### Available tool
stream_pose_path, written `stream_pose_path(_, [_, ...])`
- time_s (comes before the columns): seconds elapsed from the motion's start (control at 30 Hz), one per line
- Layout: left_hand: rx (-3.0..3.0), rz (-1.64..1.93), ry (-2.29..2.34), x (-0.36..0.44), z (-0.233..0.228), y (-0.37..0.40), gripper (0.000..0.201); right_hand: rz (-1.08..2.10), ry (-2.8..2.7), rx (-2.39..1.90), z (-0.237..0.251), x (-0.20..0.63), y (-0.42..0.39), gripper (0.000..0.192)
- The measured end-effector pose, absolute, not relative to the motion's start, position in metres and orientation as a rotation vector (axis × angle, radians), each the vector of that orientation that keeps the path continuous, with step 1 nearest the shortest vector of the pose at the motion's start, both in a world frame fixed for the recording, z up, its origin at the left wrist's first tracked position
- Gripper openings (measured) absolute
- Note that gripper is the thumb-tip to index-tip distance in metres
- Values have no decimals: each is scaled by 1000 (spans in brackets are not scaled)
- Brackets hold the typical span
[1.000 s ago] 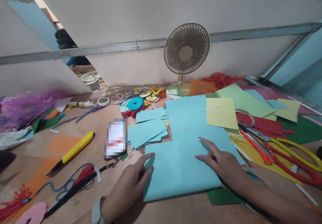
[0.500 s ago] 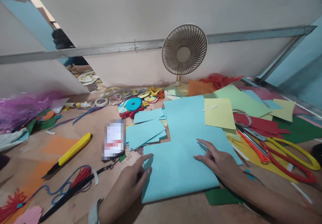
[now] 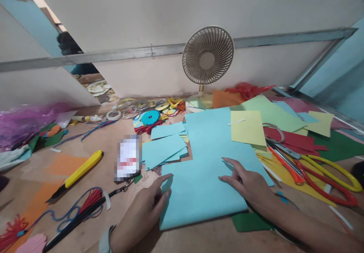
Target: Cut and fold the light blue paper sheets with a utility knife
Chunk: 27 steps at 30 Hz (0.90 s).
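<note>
A person's two bare hands rest on a large sheet of light blue paper [image 3: 210, 169] that lies flat on a wooden worktable [image 3: 108, 181] crowded with craft supplies. The left hand [image 3: 148, 202] sits at the sheet's left edge, fingers loosely extended and touching the paper's border, gripping nothing. The right hand [image 3: 246, 183] lies flat on top of the sheet toward its right side, fingers spread and pressing down, also holding nothing. The blue sheet lies directly in front of the person, its near edge close to the table's front edge and its far end reaching toward a small beige desk fan [image 3: 207, 56] that stands against the white wall. Just left of the sheet is a loose stack of smaller light blue paper pieces [image 3: 163, 147], and beside that a blurred card on a lanyard [image 3: 127, 158]. Farther left lies a yellow utility knife [image 3: 81, 171]. A pale yellow sheet [image 3: 247, 128] overlaps the blue sheet's far right corner. To the right, well apart from the hands, lie scissors with red handles [image 3: 327, 186] and scissors with yellow handles [image 3: 335, 171] on red, green and yellow papers.
</note>
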<state>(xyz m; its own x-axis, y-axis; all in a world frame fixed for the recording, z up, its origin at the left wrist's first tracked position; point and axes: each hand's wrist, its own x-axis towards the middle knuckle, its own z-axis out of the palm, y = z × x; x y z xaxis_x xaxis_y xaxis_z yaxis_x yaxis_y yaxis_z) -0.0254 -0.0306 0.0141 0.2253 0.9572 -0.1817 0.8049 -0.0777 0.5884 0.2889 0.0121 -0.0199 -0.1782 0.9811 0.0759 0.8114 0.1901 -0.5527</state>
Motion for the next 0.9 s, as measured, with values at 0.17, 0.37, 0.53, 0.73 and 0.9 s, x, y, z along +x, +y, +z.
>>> stream_pose_path(0.17, [1924, 336, 1628, -25, 14, -31, 49, 534, -2078, -1668, -22, 291, 13, 44])
stream_pose_path(0.37, [1924, 333, 1619, -25, 15, -32, 47, 530, -2113, -1706, -20, 290, 13, 41])
stream_pose_path(0.53, [1912, 342, 1610, -23, 18, -31, 44, 519, -2126, -1715, -19, 290, 13, 40])
stream_pose_path(0.73, [1930, 333, 1613, -23, 18, -31, 43, 468, -2163, -1690, -21, 291, 13, 41])
stream_pose_path(0.9, [2113, 296, 1650, -24, 15, -36, 42, 412, -2228, -1726, -25, 292, 15, 45])
